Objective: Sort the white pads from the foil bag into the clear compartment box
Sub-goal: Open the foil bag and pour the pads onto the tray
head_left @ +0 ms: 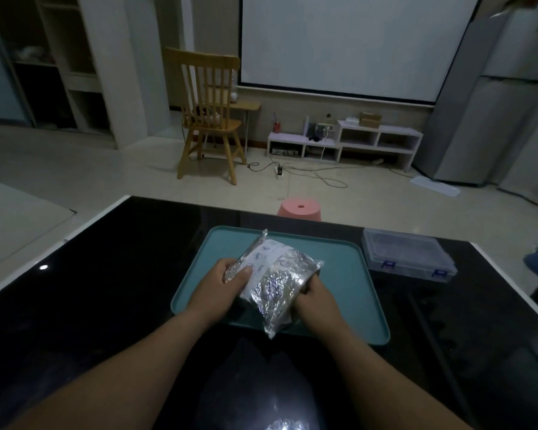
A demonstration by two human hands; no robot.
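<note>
A crinkled silver foil bag (277, 280) with a white printed label is held just above the teal tray (345, 274). My left hand (224, 283) grips its left edge, thumb on top. My right hand (316, 297) grips the bag's right side, its fingers mostly hidden behind the foil. The clear compartment box (409, 254), lid closed with blue latches, sits on the black table to the right of the tray. No white pads are visible; the bag hides its contents.
The glossy black table (106, 305) extends left and right of the tray. A pink stool (299, 208) stands just beyond the table's far edge. A wooden chair (210, 116), low white shelves and cables on the floor lie farther back.
</note>
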